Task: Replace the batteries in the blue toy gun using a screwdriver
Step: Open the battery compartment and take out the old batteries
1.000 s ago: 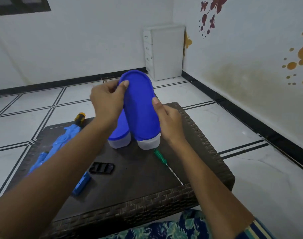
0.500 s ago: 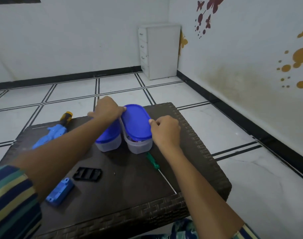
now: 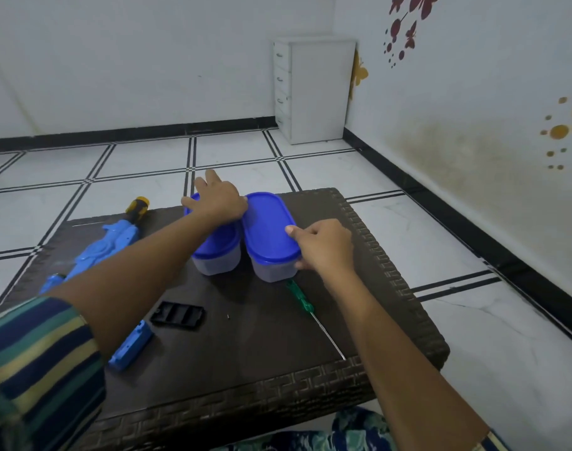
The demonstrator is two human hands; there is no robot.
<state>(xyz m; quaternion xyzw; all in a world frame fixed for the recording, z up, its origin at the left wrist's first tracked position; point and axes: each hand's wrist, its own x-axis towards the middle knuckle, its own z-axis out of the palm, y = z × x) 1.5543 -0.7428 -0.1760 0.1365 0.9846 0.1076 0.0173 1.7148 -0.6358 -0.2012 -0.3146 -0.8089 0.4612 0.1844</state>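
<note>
You've lowered the lid back onto the right box. Your right hand pinches the lid's near edge, and your left hand lies flat, fingers spread, on the left box. The blue toy gun lies on the left of the table, so reassembly likely comes next, with the screwdriver near your right hand.

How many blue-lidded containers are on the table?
2. The left container sits mid-table under the left hand; the right container stands beside it, its near edge pinched by the right hand. None seems hidden.

Bright, even light; soft shadows; wide-angle edge distortion.
</note>
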